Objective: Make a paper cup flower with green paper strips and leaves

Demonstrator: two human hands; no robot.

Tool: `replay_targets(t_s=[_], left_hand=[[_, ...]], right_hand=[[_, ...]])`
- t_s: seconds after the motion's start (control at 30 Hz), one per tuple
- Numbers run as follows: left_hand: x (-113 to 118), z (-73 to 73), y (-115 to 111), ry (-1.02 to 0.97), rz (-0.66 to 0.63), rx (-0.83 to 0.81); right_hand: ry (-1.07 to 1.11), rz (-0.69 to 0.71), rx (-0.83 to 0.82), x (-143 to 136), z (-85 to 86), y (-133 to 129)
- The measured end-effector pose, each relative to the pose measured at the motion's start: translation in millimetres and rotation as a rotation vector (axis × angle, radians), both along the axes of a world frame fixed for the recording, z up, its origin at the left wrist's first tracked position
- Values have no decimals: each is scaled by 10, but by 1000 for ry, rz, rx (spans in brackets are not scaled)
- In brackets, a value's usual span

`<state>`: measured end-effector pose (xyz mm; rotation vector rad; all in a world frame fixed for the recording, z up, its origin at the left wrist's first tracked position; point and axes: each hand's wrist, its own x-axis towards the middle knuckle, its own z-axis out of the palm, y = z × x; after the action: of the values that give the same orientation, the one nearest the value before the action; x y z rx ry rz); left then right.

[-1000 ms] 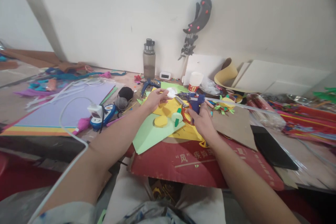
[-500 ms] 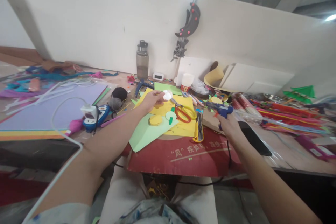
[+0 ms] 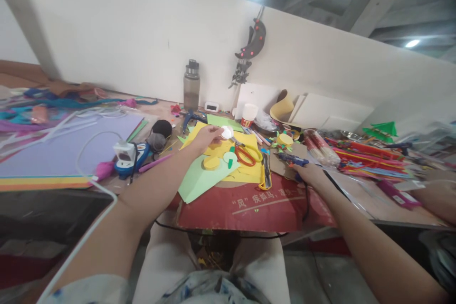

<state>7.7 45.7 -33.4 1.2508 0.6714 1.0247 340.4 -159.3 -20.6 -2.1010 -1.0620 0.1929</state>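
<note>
My left hand is closed, pinching a white paper disc at its edge above the yellow sheets. My right hand is wrapped round the handle of a blue glue gun, whose nozzle points left, low over a piece of brown cardboard. Between the hands lie red-and-yellow-handled scissors and a utility knife. A yellow disc and a pale green disc with green strips rest on a light green sheet.
A red board lies at the table's front edge. Behind stand a bottle, a small clock and a paper cup. A power strip sits left. Pipe cleaners and another person's arm are at right.
My right hand has lowered the glue gun toward the cardboard. My left hand still holds the white disc in about the same place. Another person's arm has come into view at the right.
</note>
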Motion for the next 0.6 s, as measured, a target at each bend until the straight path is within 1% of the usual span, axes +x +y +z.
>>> replay_targets(t_s=[0.07, 0.13, 0.17, 0.2, 0.23, 0.3, 0.33, 0.37, 0.4, 0.43, 0.5, 0.57, 0.6], left_hand=[[4, -16, 15, 3, 1, 7], [12, -25, 18, 4, -3, 16], [17, -25, 14, 6, -6, 18], [21, -22, 9, 7, -8, 20], [24, -17, 1, 6, -8, 21], [25, -6, -15, -2, -5, 18], [22, -1, -22, -6, -4, 19], [17, 4, -29, -11, -4, 21], [11, 9, -34, -16, -3, 23], [4, 13, -39, -19, -2, 23], [-10, 23, -48, -24, 8, 23], [-17, 36, -57, -26, 24, 12], [-18, 43, -61, -24, 32, 2]], right_hand=[[-117, -38, -136, -50, 93, -50], [-404, -69, -344, -168, 190, -93], [-525, -53, -368, -255, 236, -103], [-613, -17, -327, -361, 276, -101], [-663, 49, -247, -486, 309, -85], [-644, 272, -82, -776, 344, -7], [-590, 386, -48, -934, 345, 53], [-529, 456, -21, -1092, 337, 125], [-473, 499, -14, -1243, 322, 204], [-423, 535, -28, -1382, 302, 288], [-376, 539, -102, -1602, 256, 451], [-387, 513, -183, -1730, 212, 588], [-391, 508, -198, -1761, 192, 642]])
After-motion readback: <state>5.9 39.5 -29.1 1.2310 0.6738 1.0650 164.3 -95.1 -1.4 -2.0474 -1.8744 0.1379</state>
